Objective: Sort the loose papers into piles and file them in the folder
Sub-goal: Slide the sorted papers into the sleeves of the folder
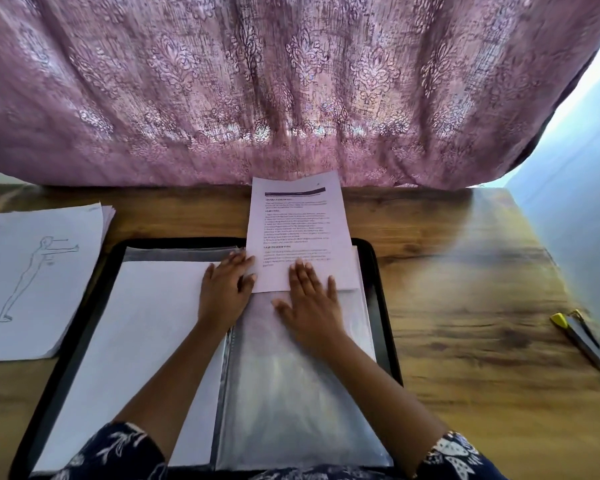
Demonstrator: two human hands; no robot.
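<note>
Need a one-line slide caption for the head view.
Left hand and right hand rest on a printed sheet at the top of a clear sleeve in an open black folder.

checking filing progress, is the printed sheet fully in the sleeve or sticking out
Sticking out: the printed sheet overhangs the far edge of the folder.

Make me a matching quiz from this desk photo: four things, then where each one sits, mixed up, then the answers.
1 printed sheet
2 figure drawing
3 yellow-tipped tool
4 folder

A far right of the table
B top of the pile at left
C lying open, front and centre
D poking out past the folder's far edge

Pairs: 1-D, 2-B, 3-A, 4-C
</note>
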